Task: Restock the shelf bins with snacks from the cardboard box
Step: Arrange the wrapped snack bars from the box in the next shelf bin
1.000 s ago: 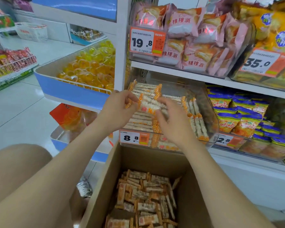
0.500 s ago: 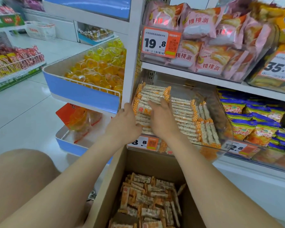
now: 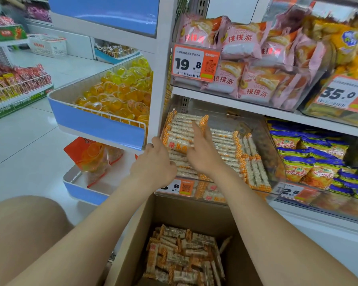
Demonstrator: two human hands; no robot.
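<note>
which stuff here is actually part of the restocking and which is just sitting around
In the job: cardboard box, loose bars inside it, clear bin, stacked bars, left hand, right hand.
Just there: pink pie packs, jelly cups, blue chip bags.

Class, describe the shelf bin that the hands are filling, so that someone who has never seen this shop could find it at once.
Find the white shelf unit on the right and its lower shelf, just above the cardboard box. The clear bin sits at that shelf's left end, under the pink packs. Unlike the blue-and-yellow bags beside it, it holds long white bars with orange checked ends.
</note>
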